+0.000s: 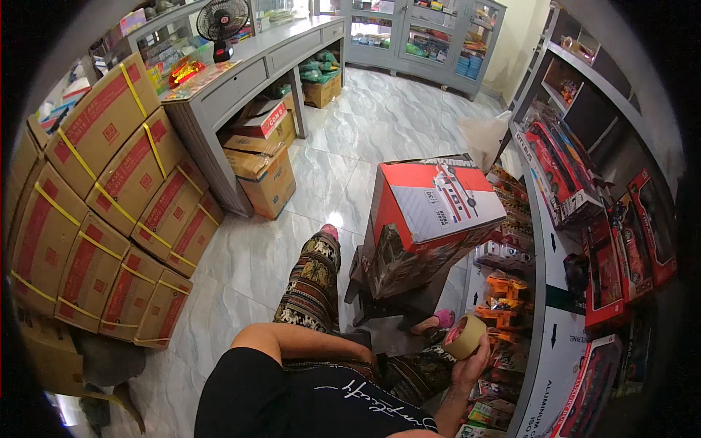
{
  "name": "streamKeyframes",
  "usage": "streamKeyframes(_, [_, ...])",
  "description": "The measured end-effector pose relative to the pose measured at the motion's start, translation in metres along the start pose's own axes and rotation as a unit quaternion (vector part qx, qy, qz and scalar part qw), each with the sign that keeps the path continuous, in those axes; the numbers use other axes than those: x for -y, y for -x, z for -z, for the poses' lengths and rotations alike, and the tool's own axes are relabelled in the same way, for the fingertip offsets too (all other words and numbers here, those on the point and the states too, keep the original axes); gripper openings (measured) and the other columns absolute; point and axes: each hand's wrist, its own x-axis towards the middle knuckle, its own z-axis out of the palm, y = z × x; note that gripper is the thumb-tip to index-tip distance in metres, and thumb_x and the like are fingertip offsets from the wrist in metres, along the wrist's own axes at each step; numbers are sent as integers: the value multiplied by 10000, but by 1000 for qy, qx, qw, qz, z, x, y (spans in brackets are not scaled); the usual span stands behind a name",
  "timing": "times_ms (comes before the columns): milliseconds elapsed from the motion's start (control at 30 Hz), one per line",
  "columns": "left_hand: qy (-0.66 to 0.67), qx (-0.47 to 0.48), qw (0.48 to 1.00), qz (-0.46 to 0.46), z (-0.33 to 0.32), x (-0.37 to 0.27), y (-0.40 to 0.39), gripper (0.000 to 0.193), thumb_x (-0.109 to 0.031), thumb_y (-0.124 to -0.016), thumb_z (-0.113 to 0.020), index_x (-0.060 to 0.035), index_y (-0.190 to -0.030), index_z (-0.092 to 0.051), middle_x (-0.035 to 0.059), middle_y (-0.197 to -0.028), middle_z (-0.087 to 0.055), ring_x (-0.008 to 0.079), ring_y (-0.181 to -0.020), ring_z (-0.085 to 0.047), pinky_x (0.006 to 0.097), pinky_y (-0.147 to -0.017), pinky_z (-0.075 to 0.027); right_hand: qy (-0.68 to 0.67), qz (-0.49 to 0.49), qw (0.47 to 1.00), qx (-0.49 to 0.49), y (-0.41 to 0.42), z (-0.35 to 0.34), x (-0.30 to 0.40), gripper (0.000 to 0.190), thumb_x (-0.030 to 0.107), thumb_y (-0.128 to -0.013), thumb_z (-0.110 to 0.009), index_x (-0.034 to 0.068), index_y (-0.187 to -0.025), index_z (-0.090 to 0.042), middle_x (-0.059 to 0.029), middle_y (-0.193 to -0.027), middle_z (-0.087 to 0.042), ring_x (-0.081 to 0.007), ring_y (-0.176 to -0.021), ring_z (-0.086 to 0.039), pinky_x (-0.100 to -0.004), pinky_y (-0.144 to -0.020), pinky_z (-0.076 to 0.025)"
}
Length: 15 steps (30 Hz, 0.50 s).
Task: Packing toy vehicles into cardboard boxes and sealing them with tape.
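Observation:
My right hand [475, 358] holds a roll of tan packing tape [466, 337] by its side, beside the toy shelves. My left forearm [323, 346] crosses my lap, and the left hand at its end is mostly hidden between my legs, so its fingers cannot be made out. Before me a tall red and grey toy ambulance box [432, 202] stands on a low dark stool [358, 274]. The box's printed top faces up.
Strapped cartons [126, 186] are stacked at the left. A worn cardboard box [263, 175] sits by a grey counter [230, 82] bearing a small fan [222, 24]. Shelves [553, 306] of boxed toy vehicles run along the right; a glass-fronted cabinet [421, 38] stands at the back.

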Motion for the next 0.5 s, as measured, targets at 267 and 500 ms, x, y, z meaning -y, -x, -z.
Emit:
streamKeyframes(267, [87,112,989,-41,10,-54,46,291,-200,-969,-425,22,-1053,-593,177,-1071,-592,343,-995,-538,462,-856,-433,4,-15,996,86,17,-9,17,399,154,-896,-523,4,-1259,-451,-97,-1149,-563,-200,-1025,-574,-339,-889,-456])
streamKeyframes(500, [263,-133,955,35,75,-53,124,361,-349,-931,-473,-33,-1030,-617,161,-960,-633,261,-855,-601,398,-778,-469,37,-4,996,83,12,-30,16,317,190,-928,-513,-22,-1164,-519,-54,-1029,-594,-123,-921,-556,-264,-830,-430])
